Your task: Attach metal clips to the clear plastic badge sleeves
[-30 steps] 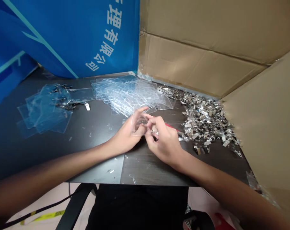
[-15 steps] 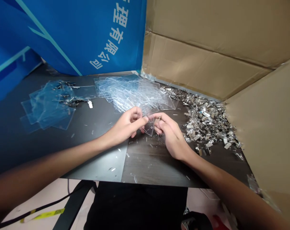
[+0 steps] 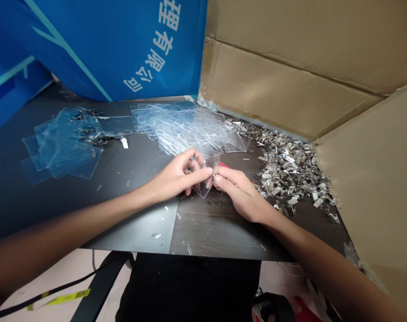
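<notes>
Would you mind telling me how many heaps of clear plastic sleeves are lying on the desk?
2: a smaller heap at the left, and a larger heap at the back centre.

Worktop point(image 3: 203, 228) | upper centre: stacked plastic sleeves point(image 3: 179, 127) | left: spread plastic sleeves point(image 3: 60, 152) | right: heap of metal clips point(image 3: 290, 170) | centre: single plastic sleeve point(image 3: 205, 190) between left hand point(image 3: 173, 179) and right hand point(image 3: 243, 192) | behind, upper right: cardboard sheet point(image 3: 290, 76) | behind, upper left: banner point(image 3: 105, 44)
</notes>
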Demonstrator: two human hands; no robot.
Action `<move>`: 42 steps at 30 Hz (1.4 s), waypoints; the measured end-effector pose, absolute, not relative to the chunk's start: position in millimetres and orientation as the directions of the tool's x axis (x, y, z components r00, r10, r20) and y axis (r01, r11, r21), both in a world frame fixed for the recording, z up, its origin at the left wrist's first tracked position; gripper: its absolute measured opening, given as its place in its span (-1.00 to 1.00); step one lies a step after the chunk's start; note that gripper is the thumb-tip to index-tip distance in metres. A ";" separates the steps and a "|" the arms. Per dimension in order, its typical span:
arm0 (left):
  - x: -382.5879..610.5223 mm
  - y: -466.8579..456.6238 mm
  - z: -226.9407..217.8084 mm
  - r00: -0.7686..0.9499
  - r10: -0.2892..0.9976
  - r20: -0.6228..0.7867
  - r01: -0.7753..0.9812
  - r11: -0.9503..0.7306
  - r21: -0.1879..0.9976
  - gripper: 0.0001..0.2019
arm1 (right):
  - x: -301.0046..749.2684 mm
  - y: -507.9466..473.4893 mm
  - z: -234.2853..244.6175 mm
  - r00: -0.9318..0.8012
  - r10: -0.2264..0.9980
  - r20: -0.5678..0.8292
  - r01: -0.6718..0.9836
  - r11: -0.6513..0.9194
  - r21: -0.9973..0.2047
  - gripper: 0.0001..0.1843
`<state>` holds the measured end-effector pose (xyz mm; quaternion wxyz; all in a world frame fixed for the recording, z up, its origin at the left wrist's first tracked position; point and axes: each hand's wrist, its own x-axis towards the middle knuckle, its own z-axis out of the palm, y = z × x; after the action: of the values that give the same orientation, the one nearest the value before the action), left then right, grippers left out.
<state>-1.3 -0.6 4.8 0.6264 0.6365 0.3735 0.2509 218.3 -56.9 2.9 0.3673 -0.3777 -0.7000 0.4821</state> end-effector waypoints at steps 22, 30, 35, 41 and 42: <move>0.2 9.2 -1.7 0.755 0.656 -0.006 -0.192 0.230 0.954 -0.49 | 214.6 -62.1 -3.5 -0.431 0.883 0.186 -0.033 0.191 -0.981 -0.50; -6.1 5.1 9.4 0.791 0.609 -0.061 -0.204 0.356 0.912 -0.57 | 223.6 -55.6 -4.7 -0.393 0.897 0.205 0.071 0.252 -0.965 -0.43; -8.3 9.5 8.0 0.732 0.681 0.001 -0.192 0.205 0.960 -0.65 | 225.6 -53.7 -8.0 -0.411 0.866 0.286 0.188 0.387 -0.903 -0.42; -6.7 14.3 2.7 0.728 0.686 0.011 -0.100 0.091 0.991 -0.64 | 224.3 -54.3 -2.8 -0.375 0.880 0.291 0.272 0.405 -0.873 -0.43; -6.7 14.6 2.9 0.712 0.702 0.005 -0.087 0.082 0.993 -0.67 | 224.1 -54.7 -1.5 -0.369 0.884 0.286 0.283 0.400 -0.872 -0.41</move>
<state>-6.7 14.6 2.9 0.6915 0.6145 0.2503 0.2855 224.1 -54.7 -1.5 0.3977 -0.3964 -0.7361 0.3779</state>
